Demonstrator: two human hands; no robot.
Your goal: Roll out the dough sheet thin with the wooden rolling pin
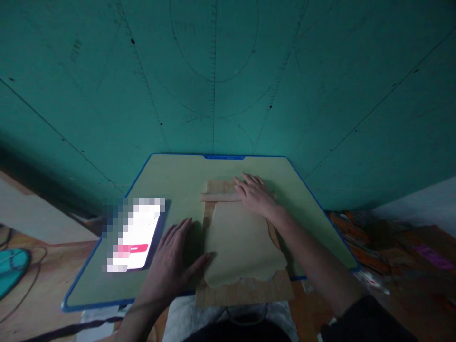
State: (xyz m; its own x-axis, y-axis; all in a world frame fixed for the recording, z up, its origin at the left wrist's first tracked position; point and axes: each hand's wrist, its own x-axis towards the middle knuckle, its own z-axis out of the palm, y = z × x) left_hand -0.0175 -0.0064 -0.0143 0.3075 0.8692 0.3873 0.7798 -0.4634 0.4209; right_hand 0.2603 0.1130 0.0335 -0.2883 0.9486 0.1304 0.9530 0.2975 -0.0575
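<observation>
A thin pale sheet that looks like rolled-out dough lies on a wooden board. Its lower edge is wavy. Across the far end of the board lies a pale wooden rolling pin. My right hand rests palm down over the pin's right part, fingers stretched forward and hiding that stretch of it. To the left of the sheet, my left hand lies with its fingers apart and nothing in it. The left thumb reaches to the sheet's left edge; whether it presses on it I cannot tell.
Under the board is a pale table top with a blue rim. A lit phone, partly pixelated, sits on its left side. A green marked panel rises behind. Orange and brown clutter lies on the floor at right.
</observation>
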